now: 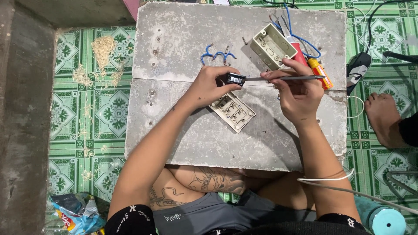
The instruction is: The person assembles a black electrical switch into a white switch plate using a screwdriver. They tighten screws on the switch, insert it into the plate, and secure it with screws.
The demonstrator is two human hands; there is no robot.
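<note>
My left hand (209, 87) pinches a small black switch module (235, 79) above a grey board (183, 130). My right hand (296, 93) grips a screwdriver (300, 78) lying sideways, its orange handle at the right and its tip touching the module. Under my left hand lies a cream switch plate (233, 111), back side up. A cream wall box (273, 46) sits open just beyond my right hand, with blue wires (305, 41) running behind it.
Short blue wire pieces (217, 55) and screws lie on the board's far half. A red-handled tool (299, 54) rests by the box. Another person's bare foot (385, 117) is at the right on green patterned tiles. White cable (331, 179) crosses my right forearm. Sawdust (102, 50) lies left.
</note>
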